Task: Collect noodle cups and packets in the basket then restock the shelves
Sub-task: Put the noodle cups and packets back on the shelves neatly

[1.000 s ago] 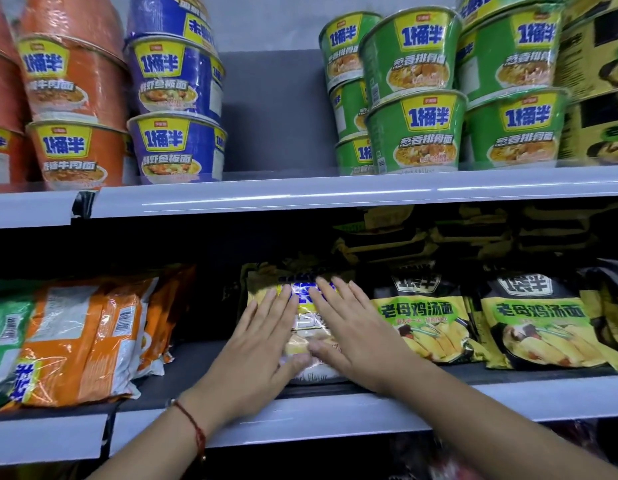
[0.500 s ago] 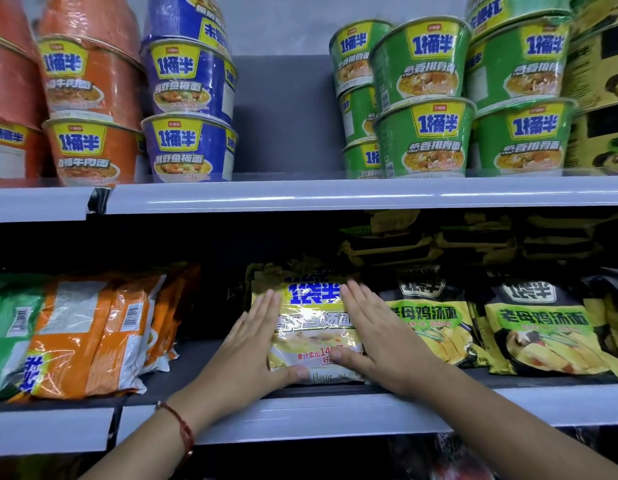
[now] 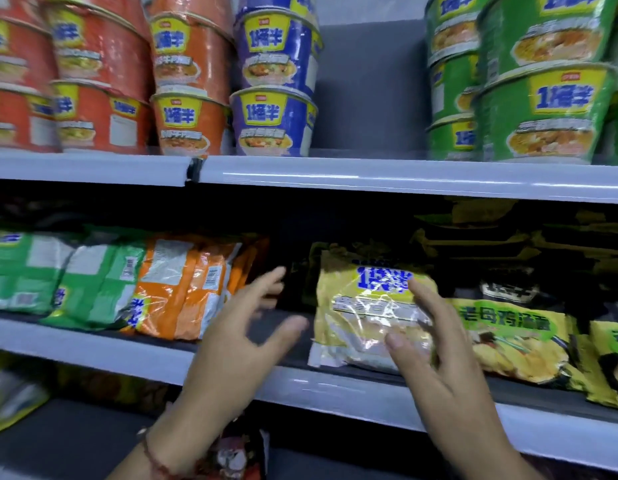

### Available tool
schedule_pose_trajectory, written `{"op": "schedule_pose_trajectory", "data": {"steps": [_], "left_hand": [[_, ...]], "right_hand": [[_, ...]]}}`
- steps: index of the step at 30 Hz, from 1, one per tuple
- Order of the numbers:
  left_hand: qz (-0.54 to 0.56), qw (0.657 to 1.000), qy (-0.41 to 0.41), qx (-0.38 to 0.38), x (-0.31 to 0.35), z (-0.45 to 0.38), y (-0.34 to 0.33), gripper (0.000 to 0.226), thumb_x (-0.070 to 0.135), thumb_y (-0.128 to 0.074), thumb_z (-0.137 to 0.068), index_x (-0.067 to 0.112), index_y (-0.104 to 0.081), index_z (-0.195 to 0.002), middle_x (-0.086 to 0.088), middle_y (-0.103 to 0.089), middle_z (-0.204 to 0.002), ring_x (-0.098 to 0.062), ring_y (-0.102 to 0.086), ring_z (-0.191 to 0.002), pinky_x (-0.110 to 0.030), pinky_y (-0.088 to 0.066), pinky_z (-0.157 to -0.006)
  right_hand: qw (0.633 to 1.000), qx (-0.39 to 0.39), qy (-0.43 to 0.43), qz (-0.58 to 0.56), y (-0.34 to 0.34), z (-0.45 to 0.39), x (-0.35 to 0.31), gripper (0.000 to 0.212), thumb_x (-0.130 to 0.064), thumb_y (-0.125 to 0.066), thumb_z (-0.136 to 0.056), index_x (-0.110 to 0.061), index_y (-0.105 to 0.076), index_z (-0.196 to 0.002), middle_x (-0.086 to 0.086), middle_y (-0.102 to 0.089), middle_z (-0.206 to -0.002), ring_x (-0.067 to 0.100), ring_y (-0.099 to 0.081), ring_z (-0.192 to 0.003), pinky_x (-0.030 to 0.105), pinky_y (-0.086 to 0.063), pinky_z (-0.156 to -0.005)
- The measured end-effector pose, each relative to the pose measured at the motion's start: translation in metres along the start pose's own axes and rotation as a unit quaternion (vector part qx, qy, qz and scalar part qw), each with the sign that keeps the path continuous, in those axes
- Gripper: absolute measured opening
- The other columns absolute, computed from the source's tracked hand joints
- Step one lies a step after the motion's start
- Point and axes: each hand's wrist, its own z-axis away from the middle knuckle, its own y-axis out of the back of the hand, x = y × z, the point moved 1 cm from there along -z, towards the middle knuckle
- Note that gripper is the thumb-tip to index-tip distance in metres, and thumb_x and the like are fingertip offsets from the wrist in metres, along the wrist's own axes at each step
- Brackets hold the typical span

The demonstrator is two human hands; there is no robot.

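Yellow noodle packet (image 3: 366, 317) on middle shelf (image 3: 335, 389), right hand (image 3: 435, 355) over it, left hand (image 3: 245, 337) spread beside

Yellow noodle packet (image 3: 366, 317): clear glossy plastic film, crinkled, with glare.
Orange packets (image 3: 183, 289): shiny plastic wrap, paper-like white labels.
Noodle cups (image 3: 273, 123): glossy shrink film, wrinkled.
Shelf edge (image 3: 369, 176): smooth pale strip, slight sheen.
Wrist cord (image 3: 155, 460): red woven thread.

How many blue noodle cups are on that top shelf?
2 clearly: one blue cup standing on the top shelf, a second stacked on it. A blue sliver above hints at a third, cut off by the frame; more may hide behind.
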Motion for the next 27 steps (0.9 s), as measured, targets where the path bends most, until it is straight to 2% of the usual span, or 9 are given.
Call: {"op": "schedule_pose_trajectory", "data": {"steps": [3, 6, 9, 13, 15, 17, 19, 21, 27], "left_hand": [[0.203, 0.961, 0.143, 0.118, -0.023, 0.010, 0.052, 0.051, 0.043, -0.071, -0.080, 0.045, -0.054, -0.128, -0.001, -0.072, -0.100, -0.022, -0.069, -0.084, -0.038, -0.054, -0.075], [0.279, 0.924, 0.227, 0.134, -0.059, 0.014, 0.104, 0.060, 0.040, -0.067, -0.074, 0.034, -0.054, -0.132, -0.015, -0.072, -0.101, -0.024, -0.068, -0.071, -0.035, -0.051, -0.061], [0.279, 0.919, 0.251, 0.120, -0.095, 0.012, 0.146, 0.058, 0.036, -0.064, -0.080, 0.031, -0.050, -0.136, -0.014, -0.073, -0.103, -0.028, -0.069, -0.079, -0.039, -0.050, -0.064], [0.253, 0.932, 0.248, 0.072, -0.134, -0.001, 0.186, 0.043, 0.038, -0.056, -0.091, 0.033, -0.052, -0.133, -0.008, -0.073, -0.106, -0.029, -0.073, -0.089, -0.043, -0.053, -0.073], [0.238, 0.938, 0.248, 0.038, -0.144, -0.013, 0.194, 0.039, 0.043, -0.052, -0.093, 0.033, -0.052, -0.131, -0.006, -0.072, -0.107, -0.028, -0.072, -0.087, -0.041, -0.056, -0.071], [0.223, 0.939, 0.262, -0.005, -0.148, -0.026, 0.196, 0.036, 0.044, -0.050, -0.094, 0.034, -0.051, -0.129, -0.005, -0.070, -0.108, -0.029, -0.072, -0.087, -0.038, -0.059, -0.069], [0.224, 0.930, 0.284, -0.056, -0.149, -0.037, 0.193, 0.028, 0.043, -0.052, -0.095, 0.036, -0.052, -0.122, -0.007, -0.067, -0.110, -0.032, -0.070, -0.092, -0.039, -0.059, -0.071], [0.233, 0.920, 0.300, -0.092, -0.151, -0.042, 0.188, 0.021, 0.042, -0.053, -0.095, 0.037, -0.054, -0.115, -0.008, -0.066, -0.112, -0.032, -0.069, -0.096, -0.042, -0.059, -0.075], [0.221, 0.921, 0.293, -0.126, -0.150, -0.037, 0.177, 0.039, 0.044, -0.056, -0.094, 0.036, -0.048, -0.131, 0.001, -0.060, -0.119, -0.019, -0.065, -0.100, -0.035, -0.059, -0.079]], "right_hand": [[0.964, -0.025, -0.126, -0.232, -0.039, 0.006, -0.014, 0.024, -0.040, -0.076, -0.078, -0.044, -0.070, -0.102, -0.011, -0.071, -0.105, 0.005, -0.069, -0.091, 0.029, -0.054, -0.080], [0.936, -0.061, -0.191, -0.289, -0.089, 0.005, -0.030, 0.013, -0.014, -0.064, -0.092, -0.021, -0.072, -0.099, 0.006, -0.074, -0.087, 0.016, -0.068, -0.072, 0.032, -0.053, -0.067], [0.939, -0.078, -0.200, -0.268, -0.139, 0.000, -0.049, 0.015, -0.015, -0.059, -0.093, -0.020, -0.072, -0.098, 0.003, -0.074, -0.086, 0.015, -0.068, -0.073, 0.029, -0.055, -0.067], [0.960, -0.085, -0.193, -0.187, -0.204, -0.024, -0.064, 0.016, -0.029, -0.063, -0.092, -0.032, -0.068, -0.107, -0.010, -0.073, -0.099, 0.005, -0.069, -0.091, 0.030, -0.054, -0.085], [0.963, -0.100, -0.209, -0.140, -0.233, -0.041, -0.065, 0.026, -0.037, -0.062, -0.093, -0.035, -0.057, -0.118, -0.015, -0.065, -0.109, 0.001, -0.063, -0.095, 0.023, -0.051, -0.081], [0.963, -0.111, -0.223, -0.100, -0.257, -0.056, -0.065, 0.022, -0.038, -0.060, -0.094, -0.045, -0.046, -0.110, -0.018, -0.059, -0.111, -0.001, -0.061, -0.091, 0.018, -0.051, -0.072], [0.969, -0.106, -0.215, -0.053, -0.275, -0.068, -0.057, 0.023, -0.041, -0.062, -0.091, -0.048, -0.044, -0.103, -0.014, -0.061, -0.114, 0.007, -0.066, -0.094, 0.034, -0.058, -0.082], [0.970, -0.084, -0.227, -0.022, -0.284, -0.075, -0.050, 0.032, -0.040, -0.066, -0.088, -0.039, -0.046, -0.112, -0.009, -0.064, -0.113, 0.013, -0.069, -0.095, 0.044, -0.058, -0.086], [0.956, -0.064, -0.286, -0.029, -0.283, -0.080, -0.045, 0.055, -0.033, -0.078, -0.082, -0.017, -0.049, -0.125, 0.000, -0.070, -0.111, 0.017, -0.072, -0.091, 0.038, -0.060, -0.082]]}}
